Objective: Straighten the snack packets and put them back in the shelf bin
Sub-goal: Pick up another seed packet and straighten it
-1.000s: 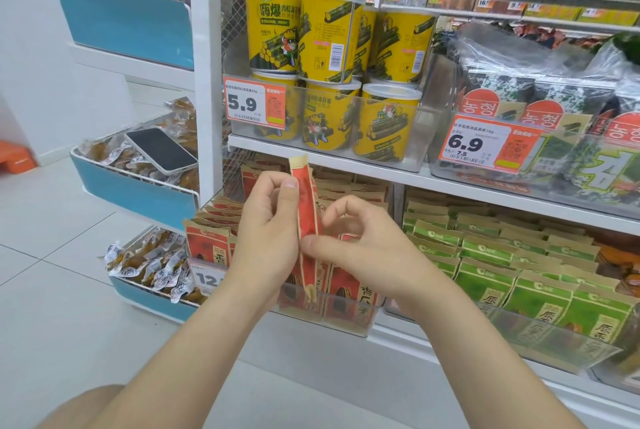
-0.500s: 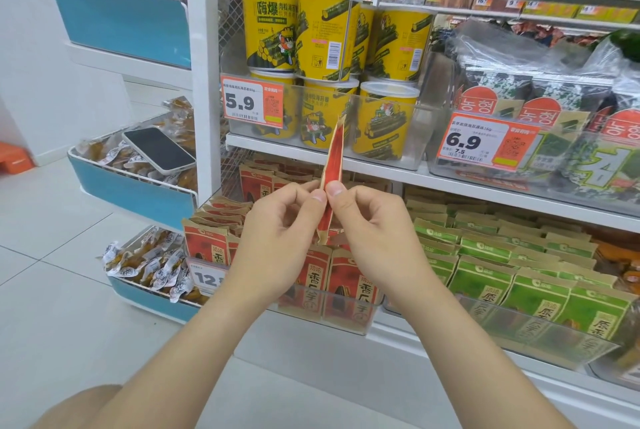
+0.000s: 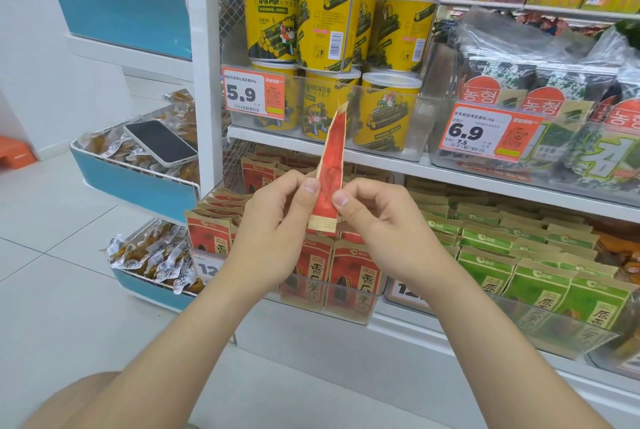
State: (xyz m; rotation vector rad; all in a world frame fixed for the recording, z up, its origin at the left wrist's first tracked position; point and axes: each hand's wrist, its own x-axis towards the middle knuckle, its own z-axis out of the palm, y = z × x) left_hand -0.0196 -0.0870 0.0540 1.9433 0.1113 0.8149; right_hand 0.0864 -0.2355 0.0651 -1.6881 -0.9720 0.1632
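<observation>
A red snack packet (image 3: 330, 165) with tan ends stands edge-on and upright in front of the shelves. My left hand (image 3: 277, 227) pinches its left side with thumb and fingers, and my right hand (image 3: 377, 220) pinches its right side. Below and behind my hands is the clear shelf bin (image 3: 346, 304) filled with matching red packets (image 3: 353, 276) in rows. Part of the bin's middle is hidden by my hands.
Green packets (image 3: 540, 276) fill the neighbouring bin to the right. Yellow seaweed tubs (image 3: 329, 23) and bagged seaweed (image 3: 540, 89) sit on the shelf above. A phone (image 3: 161, 141) lies on a blue side bin (image 3: 131, 182) of wrapped snacks at the left.
The packet has been turned from held low between my hands to standing upright and raised. Both thumbs now pinch its lower part.
</observation>
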